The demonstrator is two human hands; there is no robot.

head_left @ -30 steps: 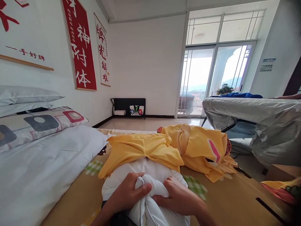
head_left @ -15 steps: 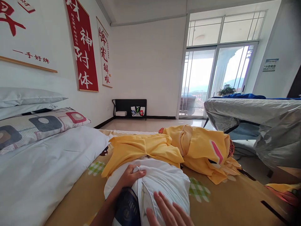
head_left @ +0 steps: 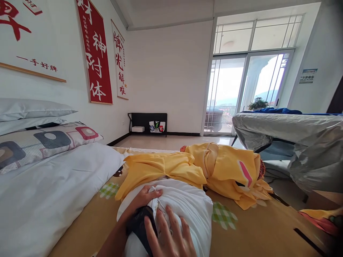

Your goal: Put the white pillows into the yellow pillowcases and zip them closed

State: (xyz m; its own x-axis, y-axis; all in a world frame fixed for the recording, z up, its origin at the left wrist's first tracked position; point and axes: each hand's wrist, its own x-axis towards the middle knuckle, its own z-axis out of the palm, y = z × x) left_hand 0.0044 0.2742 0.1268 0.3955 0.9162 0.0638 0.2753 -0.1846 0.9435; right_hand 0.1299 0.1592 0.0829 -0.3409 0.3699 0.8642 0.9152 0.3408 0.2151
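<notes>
The left hand (head_left: 146,198) is pinching a white pillow's (head_left: 194,201) edge between thumb and fingers, while the right hand (head_left: 174,239) is resting nearer, its fingers spreading wide over that pillow and a dark item (head_left: 140,217) (what it is, I cannot tell). The pillow is lying before the person on a tan sheet (head_left: 252,228). A yellow cloth (head_left: 160,166) is covering its far end; a yellow bundle (head_left: 230,164) is lying just beyond, rightward. White bedding (head_left: 66,189) is spreading along the left.
</notes>
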